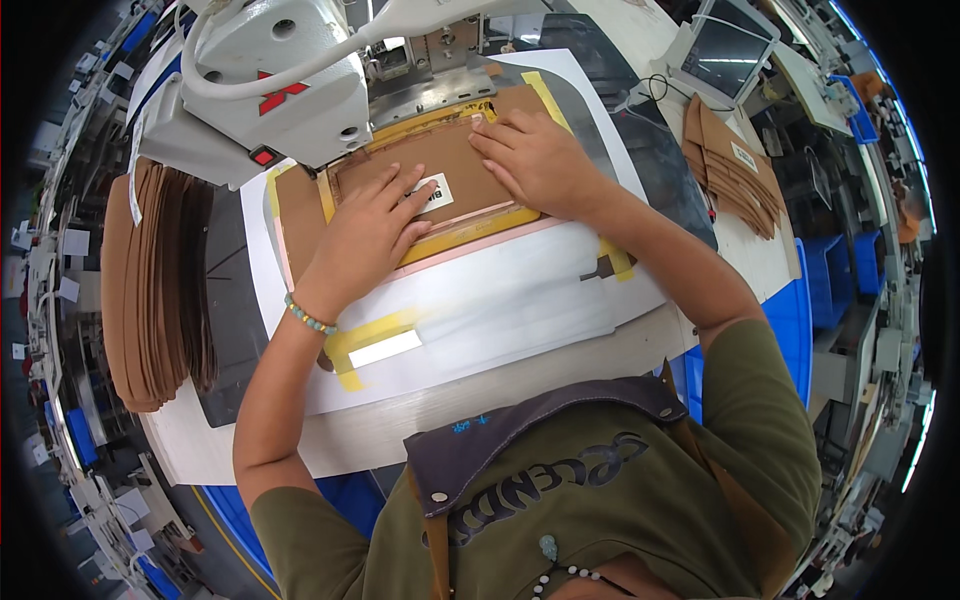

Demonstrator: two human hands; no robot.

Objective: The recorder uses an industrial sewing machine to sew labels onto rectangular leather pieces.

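Note:
A flat brown leather-like panel point(455, 165) lies inside a yellow rectangular frame point(465, 235) under the head of a white industrial sewing machine point(290, 105). A small white printed label point(434, 194) sits on the panel. My left hand point(375, 222) rests on the panel's left part, fingers stretched out beside the label. On the far right corner lies my right hand point(535, 160), its fingers flat across the panel and the frame's edge. Neither hand grips anything. Beneath the frame is a white sheet point(500, 285) with yellow tape point(375, 330) on it.
A thick stack of brown panels point(145, 290) stands at the left. More brown pieces point(735, 170) lie fanned out at the right, near a small screen point(725, 55) with cables. The machine's metal plate point(435, 112) is just beyond my hands. Blue bins point(795, 320) stand beside the table.

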